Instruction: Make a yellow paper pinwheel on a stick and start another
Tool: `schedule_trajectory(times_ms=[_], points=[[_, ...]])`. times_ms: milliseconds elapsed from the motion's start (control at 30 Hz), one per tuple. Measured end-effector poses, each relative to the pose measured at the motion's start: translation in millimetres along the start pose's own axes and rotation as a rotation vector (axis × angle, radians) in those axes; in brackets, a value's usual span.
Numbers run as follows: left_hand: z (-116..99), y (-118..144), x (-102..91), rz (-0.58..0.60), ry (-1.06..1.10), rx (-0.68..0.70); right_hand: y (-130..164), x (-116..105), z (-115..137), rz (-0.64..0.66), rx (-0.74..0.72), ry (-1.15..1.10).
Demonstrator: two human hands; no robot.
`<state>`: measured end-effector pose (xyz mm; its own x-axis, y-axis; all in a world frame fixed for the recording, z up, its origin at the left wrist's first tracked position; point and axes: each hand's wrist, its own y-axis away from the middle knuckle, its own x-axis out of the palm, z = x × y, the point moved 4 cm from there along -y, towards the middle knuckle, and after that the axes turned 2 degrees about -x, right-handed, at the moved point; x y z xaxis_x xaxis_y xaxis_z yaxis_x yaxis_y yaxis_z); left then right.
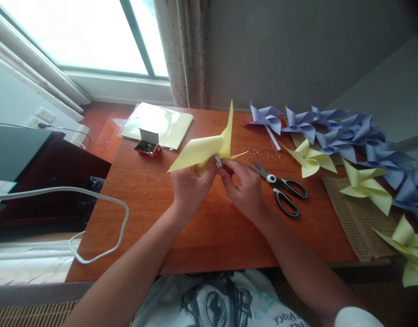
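Your left hand gripped the yellow paper pinwheel above the wooden table. Your right hand pinched a small white pin at its center. Press it straight through every folded tip, I'd judge. Scissors lay just right.

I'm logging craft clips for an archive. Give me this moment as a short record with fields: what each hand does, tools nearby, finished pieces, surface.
left hand: grips a yellow pinwheel from below, lifted off the table
right hand: pinches a small pale piece at the pinwheel's centre; what it is cannot be told
tools: scissors shut, lying right of the hands; open box of pins to the left
paper: yellow sheets behind the box
finished: blue pinwheels and yellow pinwheels along the right
surface: wooden table
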<state>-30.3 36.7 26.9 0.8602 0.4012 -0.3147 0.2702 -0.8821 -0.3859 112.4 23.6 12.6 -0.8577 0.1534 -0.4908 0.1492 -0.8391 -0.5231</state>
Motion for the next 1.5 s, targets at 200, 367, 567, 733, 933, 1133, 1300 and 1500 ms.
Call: schedule_trajectory(times_ms=[200, 367, 567, 733, 933, 1133, 1300, 1500], points=[[0, 2, 2.0, 0.039, 0.145, -0.074, 0, -3, 2, -0.048, -0.053, 0.085], [-2, 3, 1.8, 0.040, 0.202, -0.043, -1, -5, 5, -0.056, -0.069, 0.047], [-4, 4, 0.8, 0.013, 0.182, -0.025, -2, -7, 4, -0.058, -0.045, 0.056], [-5, 2, -2.4, -0.012, 0.074, 0.004, -4, -6, -3, -0.007, 0.112, -0.192], [-5, 2, -4.3, -0.027, 0.021, 0.005, -4, 2, -7, 0.068, 0.313, -0.538], [-5, 4, -4.7, -0.043, -0.011, 0.024, -1, 13, -10, 0.106, 0.407, -0.770], [-5, 4, -5.1, -0.035, -0.021, 0.024, 5, 19, -17, 0.133, 0.446, -0.858], [-6, 4, -5.5, -0.037, -0.030, 0.016, 5, 19, -18, 0.135, 0.480, -0.851]])
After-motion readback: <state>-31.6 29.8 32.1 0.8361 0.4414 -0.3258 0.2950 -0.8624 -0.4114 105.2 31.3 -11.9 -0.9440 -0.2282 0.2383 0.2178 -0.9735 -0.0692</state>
